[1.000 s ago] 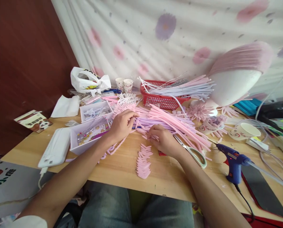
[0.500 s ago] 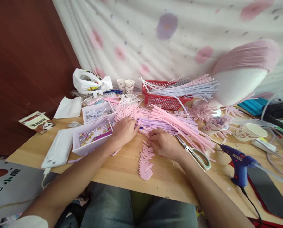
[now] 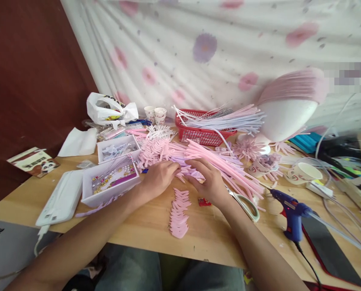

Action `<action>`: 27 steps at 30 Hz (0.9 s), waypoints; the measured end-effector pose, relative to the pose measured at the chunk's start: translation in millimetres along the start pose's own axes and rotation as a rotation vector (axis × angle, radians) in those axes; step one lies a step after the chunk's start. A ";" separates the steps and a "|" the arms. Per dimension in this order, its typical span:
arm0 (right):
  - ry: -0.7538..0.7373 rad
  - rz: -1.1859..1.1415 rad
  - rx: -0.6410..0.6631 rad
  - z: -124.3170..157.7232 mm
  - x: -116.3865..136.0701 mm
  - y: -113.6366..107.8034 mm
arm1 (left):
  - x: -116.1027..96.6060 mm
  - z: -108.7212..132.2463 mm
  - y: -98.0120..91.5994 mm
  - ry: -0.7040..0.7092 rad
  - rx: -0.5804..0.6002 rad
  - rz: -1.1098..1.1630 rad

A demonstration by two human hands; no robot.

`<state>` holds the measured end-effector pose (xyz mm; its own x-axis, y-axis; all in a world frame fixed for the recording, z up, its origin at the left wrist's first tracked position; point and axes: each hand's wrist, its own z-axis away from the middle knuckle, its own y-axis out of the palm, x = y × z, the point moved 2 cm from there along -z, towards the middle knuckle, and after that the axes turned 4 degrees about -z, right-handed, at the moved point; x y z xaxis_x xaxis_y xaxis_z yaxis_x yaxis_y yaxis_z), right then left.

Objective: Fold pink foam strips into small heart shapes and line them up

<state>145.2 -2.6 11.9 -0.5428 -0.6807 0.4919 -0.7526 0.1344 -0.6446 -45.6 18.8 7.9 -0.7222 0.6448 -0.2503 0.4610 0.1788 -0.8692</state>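
My left hand (image 3: 162, 177) is closed, its fingertips at small pink and lilac pieces; what it pinches is too small to make out. Beside it, my right hand (image 3: 206, 178) has thumb and fingers apart, curved over short lilac and pink pieces (image 3: 195, 173). A row of bent pink pieces (image 3: 179, 212) lies on the wood below the hands. Behind them are a heap of folded pink pieces (image 3: 153, 150) and long pink fuzzy stems (image 3: 217, 163). Scissors (image 3: 244, 204) lie right of my right hand, and a small red packet (image 3: 204, 201) lies under its wrist.
White boxes of beads (image 3: 110, 182) and a white power bank (image 3: 60, 197) are at left. A red basket (image 3: 198, 135) of stems stands behind. To the right are a paper cup (image 3: 303, 173), a blue glue gun (image 3: 292, 212), a dark phone (image 3: 332, 248) and a white foam head (image 3: 289, 115).
My right hand has moved up from the row of pink pieces and opened its fingers near my left hand. The red packet now shows. The whole view has shifted slightly.
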 end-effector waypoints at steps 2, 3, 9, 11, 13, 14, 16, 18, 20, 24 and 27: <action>0.015 -0.030 0.029 1.9 -1.2 3.6 | -2.4 0.8 2.1 0.040 -0.020 0.099; 0.027 -0.041 0.028 2.8 -2.0 5.1 | -3.0 1.1 2.6 0.045 -0.042 0.138; 0.165 -0.156 -0.044 1.7 -0.9 3.9 | -5.0 -0.1 -3.2 0.045 -0.145 0.259; 0.199 -0.189 -0.028 0.0 2.5 1.9 | -5.9 -0.9 -5.4 0.059 -0.144 0.285; 0.215 -0.205 0.003 -1.5 5.8 0.0 | -5.8 -1.2 -5.9 0.061 -0.129 0.303; 0.218 -0.212 0.019 -2.1 7.1 -0.9 | -5.4 -1.2 -5.5 0.060 -0.119 0.311; 0.222 -0.222 0.045 -3.2 8.6 -2.5 | -4.1 -0.9 -4.0 0.060 -0.102 0.325; 0.229 -0.227 0.061 -4.0 8.8 -4.0 | -2.6 -0.5 -2.6 0.059 -0.094 0.334; 0.230 -0.225 0.077 -4.8 8.5 -5.3 | -1.7 -0.3 -2.1 0.064 -0.084 0.342; 0.200 -0.217 0.110 -5.7 7.4 -6.9 | -2.4 -0.8 -3.3 0.094 -0.054 0.355; 0.184 -0.214 0.129 -5.3 5.7 -7.1 | -2.9 -1.3 -4.0 0.086 -0.047 0.348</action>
<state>145.4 -3.6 22.4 -0.4443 -0.5401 0.7148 -0.8101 -0.0986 -0.5780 -44.7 17.2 12.7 -0.4722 0.7331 -0.4894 0.6963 -0.0302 -0.7171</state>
